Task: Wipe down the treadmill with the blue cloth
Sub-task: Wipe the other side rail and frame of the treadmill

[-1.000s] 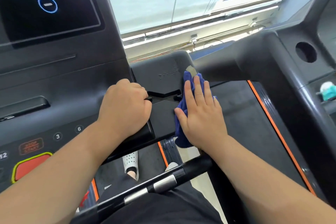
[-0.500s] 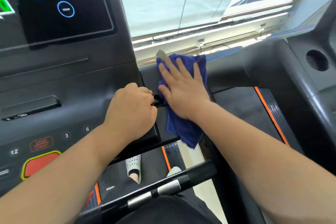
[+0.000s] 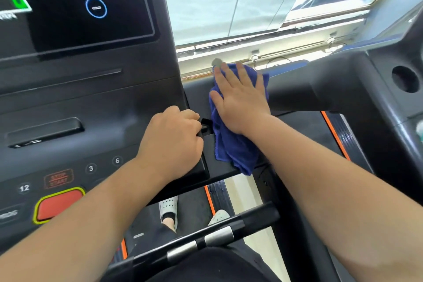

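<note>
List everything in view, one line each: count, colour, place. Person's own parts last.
console: one, black, left half.
touchscreen: one, black with blue-ringed icons, top left.
red button: one, yellow-rimmed, lower left.
number keys: three (3, 6, 12), white on black, above the red button.
blue cloth: one, centre, just right of the console.
handlebar: one, black with silver plates, bottom centre.
cup holder: one, black, far right.
window: one, bright, top.
shoes: two, white, below the console.
left hand: one, grips the console's right edge.
right hand: one, flat on the blue cloth.
</note>
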